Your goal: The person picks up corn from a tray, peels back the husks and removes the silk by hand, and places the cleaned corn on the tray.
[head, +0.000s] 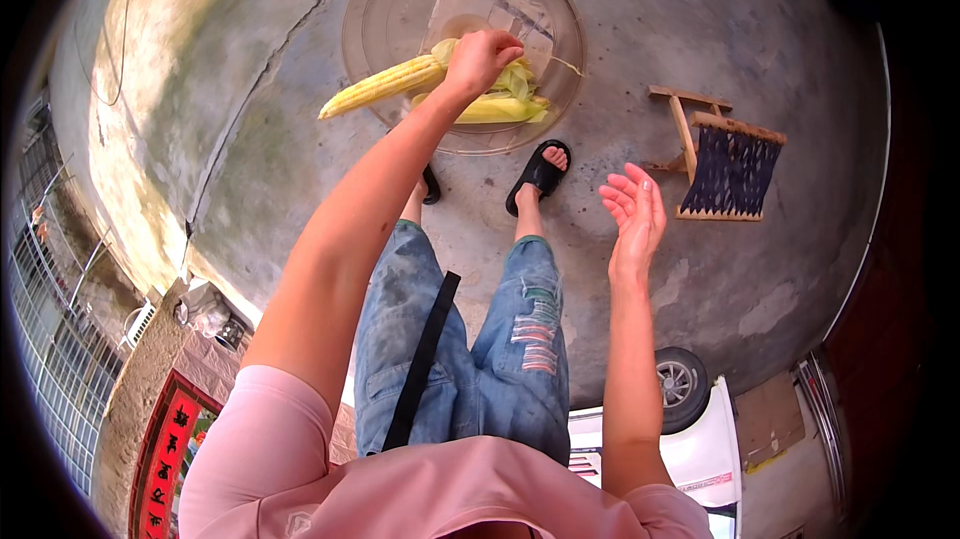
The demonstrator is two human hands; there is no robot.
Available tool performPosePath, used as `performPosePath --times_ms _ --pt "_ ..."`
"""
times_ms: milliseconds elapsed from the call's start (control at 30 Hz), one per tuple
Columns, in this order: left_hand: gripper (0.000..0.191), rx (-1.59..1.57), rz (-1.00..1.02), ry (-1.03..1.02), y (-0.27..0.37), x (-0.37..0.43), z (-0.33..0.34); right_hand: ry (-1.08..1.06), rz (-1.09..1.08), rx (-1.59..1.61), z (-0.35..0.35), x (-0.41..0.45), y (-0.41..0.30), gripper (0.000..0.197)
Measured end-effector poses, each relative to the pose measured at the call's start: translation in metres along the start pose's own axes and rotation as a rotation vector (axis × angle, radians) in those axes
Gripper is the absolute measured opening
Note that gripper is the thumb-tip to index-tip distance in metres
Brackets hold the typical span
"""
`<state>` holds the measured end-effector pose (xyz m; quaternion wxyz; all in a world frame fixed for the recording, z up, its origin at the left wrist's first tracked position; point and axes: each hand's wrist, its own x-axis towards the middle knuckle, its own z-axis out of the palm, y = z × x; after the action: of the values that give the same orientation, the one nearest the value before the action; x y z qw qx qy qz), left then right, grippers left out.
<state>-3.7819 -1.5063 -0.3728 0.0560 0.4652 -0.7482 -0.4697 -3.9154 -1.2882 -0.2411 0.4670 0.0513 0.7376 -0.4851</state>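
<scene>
My left hand (484, 62) hangs over a round, see-through tabletop, its fingers curled and pinched together. Beside and partly behind it is an ear of corn (386, 86) with bare yellow kernels, pointing left past the tabletop's rim (576, 13); pale husk (445, 51) shows at its hand end. Whether the fingers grip this husk is hidden. Just below lies another ear in green husk (499, 109), with loose husk leaves (517, 79) near it. My right hand (634, 220) is raised off to the right, fingers spread slightly and bent, holding nothing.
A small wooden folding stool (739, 171) with a dark woven seat stands on the concrete floor (300, 186) at the right. My sandalled feet (540, 175) are just below the tabletop. A white vehicle (705, 456) with a black wheel (681, 389) is at the lower right.
</scene>
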Motion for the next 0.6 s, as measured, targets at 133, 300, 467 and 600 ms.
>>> performPosePath --times_ms 133,300,467,600 --pt "0.025 0.472 0.223 -0.059 0.005 0.005 0.004 -0.196 -0.072 0.009 0.018 0.004 -0.006 0.05" --pt "0.026 0.545 0.316 0.076 0.037 0.002 -0.015 -0.434 0.076 0.384 0.048 0.013 -0.01 0.075" --pt "0.022 -0.048 0.302 -0.132 0.078 -0.043 -0.019 -0.512 0.132 0.523 0.058 0.022 -0.009 0.083" --pt "0.022 -0.185 0.165 -0.301 0.09 -0.068 -0.015 -0.552 0.076 0.501 0.068 0.018 -0.014 0.086"
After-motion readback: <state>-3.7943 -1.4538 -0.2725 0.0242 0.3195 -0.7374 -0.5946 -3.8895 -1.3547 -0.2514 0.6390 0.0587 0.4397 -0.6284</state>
